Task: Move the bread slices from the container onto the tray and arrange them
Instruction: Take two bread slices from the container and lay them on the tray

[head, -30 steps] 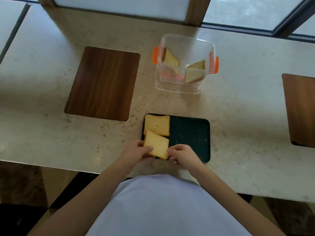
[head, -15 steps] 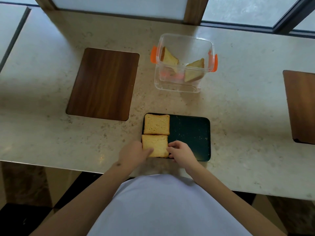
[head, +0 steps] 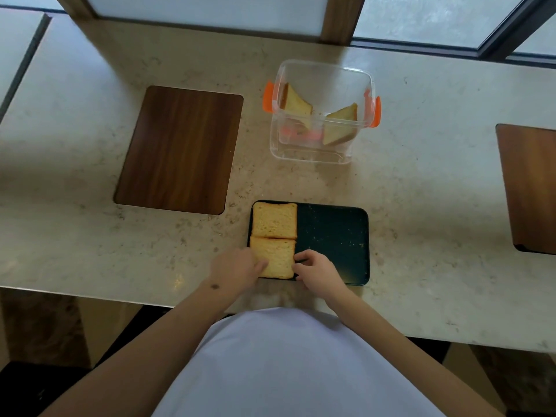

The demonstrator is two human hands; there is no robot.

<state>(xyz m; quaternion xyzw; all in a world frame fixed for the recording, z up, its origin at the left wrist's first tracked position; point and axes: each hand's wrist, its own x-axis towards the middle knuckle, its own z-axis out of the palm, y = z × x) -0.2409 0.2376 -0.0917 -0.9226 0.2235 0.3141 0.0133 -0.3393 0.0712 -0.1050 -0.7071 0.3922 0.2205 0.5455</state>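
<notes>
Golden bread slices sit two to a column on the dark tray, both hands at the near one.

Near slice lies flat in the tray's left front corner, touching the far slice behind it. The left hand rests at its left edge, fingers laid together on the crust; the right hand is at its right edge, fingers curled close and touching the slice, neither hand clamping it. Two more slices, one left and one right, lean inside the clear container with orange clips, farther back on the pale stone table. A dark wooden board lies to the left.
</notes>
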